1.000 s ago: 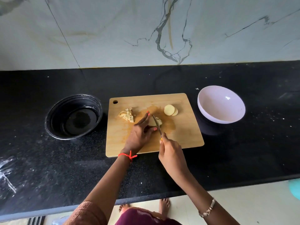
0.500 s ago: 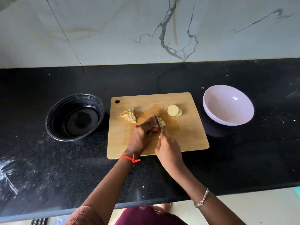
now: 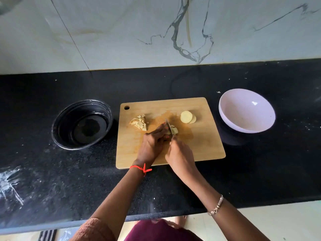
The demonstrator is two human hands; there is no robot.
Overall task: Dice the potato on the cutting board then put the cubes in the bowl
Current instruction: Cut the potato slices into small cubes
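Note:
A wooden cutting board (image 3: 205,146) lies on the black counter. My right hand (image 3: 179,153) grips a knife (image 3: 169,126) whose blade stands in a potato piece (image 3: 174,130) at the board's middle. My left hand (image 3: 152,143) holds that piece down from the left with curled fingers. A pile of potato cubes (image 3: 139,122) sits at the board's back left. Two round potato slices (image 3: 187,117) lie overlapped at the back right. A white bowl (image 3: 246,111) with nothing in it stands right of the board.
A black round container (image 3: 81,124) stands left of the board. A marble wall rises behind the black counter (image 3: 173,84). The counter's front edge runs just below my forearms, with floor and feet beneath. White smears mark the counter's front left.
My right hand has slid forward and the knife blade has come down onto the potato piece. My left fingers have curled tighter onto it. The camera shifted slightly.

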